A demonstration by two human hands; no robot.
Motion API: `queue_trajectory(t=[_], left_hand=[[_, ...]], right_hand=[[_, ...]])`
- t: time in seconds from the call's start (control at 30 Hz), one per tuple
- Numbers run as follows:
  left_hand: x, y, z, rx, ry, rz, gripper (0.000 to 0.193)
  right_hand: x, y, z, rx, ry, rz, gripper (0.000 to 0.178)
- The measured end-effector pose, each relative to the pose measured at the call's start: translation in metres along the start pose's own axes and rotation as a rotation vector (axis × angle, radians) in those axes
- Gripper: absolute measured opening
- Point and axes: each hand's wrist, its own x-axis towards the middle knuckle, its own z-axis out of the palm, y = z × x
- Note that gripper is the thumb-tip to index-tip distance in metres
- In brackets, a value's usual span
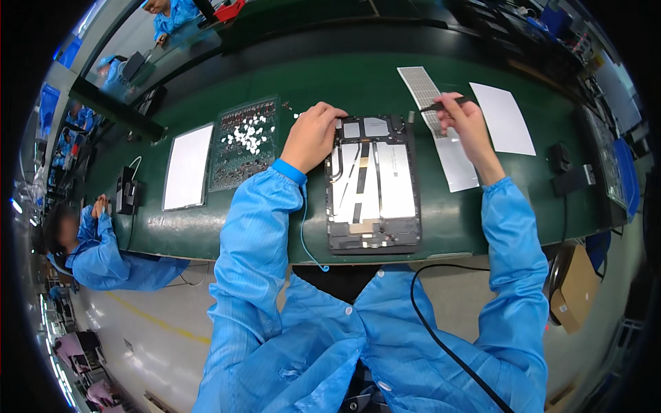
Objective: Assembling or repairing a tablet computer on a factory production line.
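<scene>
An opened tablet (375,199) lies on the green bench in front of me, its silver battery cells, black cables and boards exposed. My left hand (315,136) is curled against its upper left corner, gripping the edge; a blue wrist strap (289,171) with a coiled cord circles that wrist. To the right, my right hand (467,127) is closed on dark tweezers (441,105), whose tips point left over a long sheet of small stickers (418,81). The sheet's lower part is blank white, and my right hand partly covers its middle.
Left of the tablet sits a clear tray (224,165) with many small white and dark parts, beside a white-topped flat panel (187,165). A white paper sheet (506,120) and small black devices (573,180) are at right. A person in blue (103,248) sits at far left.
</scene>
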Motion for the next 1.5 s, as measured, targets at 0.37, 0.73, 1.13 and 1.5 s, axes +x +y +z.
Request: queue_trajectory(t=[0.37,0.73,1.13,1.5], left_hand=[[-0.018,0.004,-0.019,-0.205,-0.098,0.018,0.021],[-0.014,-0.004,-0.035,0.035,-0.066,0.135,0.017],[-0.017,0.000,-0.040,0.127,-0.223,0.351,0.034],[-0.003,0.029,-0.024,0.193,-0.081,0.481,0.018]], right_hand=[[0.010,0.006,0.110,-0.027,-0.177,0.041,0.025],[0.010,0.003,0.114,-0.113,-0.201,0.081,0.021],[0.005,-0.002,0.120,-0.180,-0.213,-0.003,0.017],[0.011,-0.015,-0.021,-0.086,0.132,-0.304,0.025]])
